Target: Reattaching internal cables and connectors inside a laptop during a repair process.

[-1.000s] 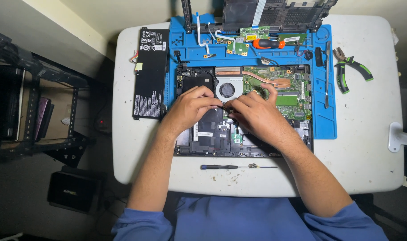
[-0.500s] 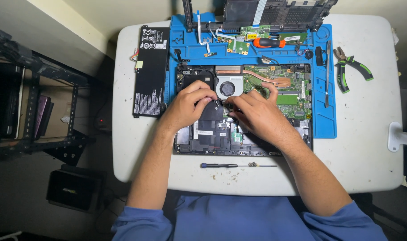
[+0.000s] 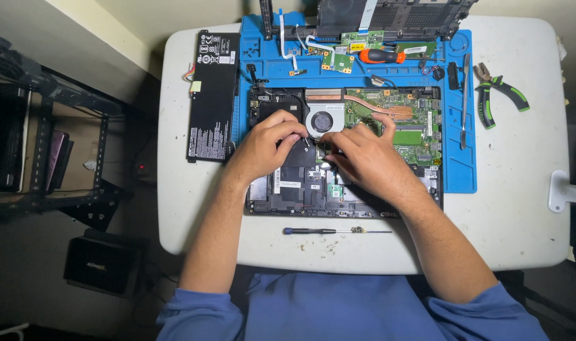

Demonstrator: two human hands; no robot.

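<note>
An opened laptop base (image 3: 300, 189) lies on a blue work mat (image 3: 458, 170), its green mainboard (image 3: 414, 120), copper heat pipe and round fan (image 3: 322, 121) exposed. My left hand (image 3: 266, 148) rests on the black inner part just left of the fan, fingers curled and pinched together. My right hand (image 3: 363, 158) lies beside it below the fan, fingertips meeting the left hand's at a small spot near the fan's lower edge. What the fingertips pinch is hidden.
A black battery pack (image 3: 212, 95) lies left of the mat. A thin screwdriver (image 3: 313, 231) sits near the table's front edge. Green-handled pliers (image 3: 496, 91), metal tweezers (image 3: 466, 101), an orange-handled screwdriver (image 3: 379, 55), small circuit boards and a laptop lid lie further back. A dark shelf stands at left.
Both hands stayed over the same spot below the fan; the fingers shifted only slightly, left fingers curling tighter.
</note>
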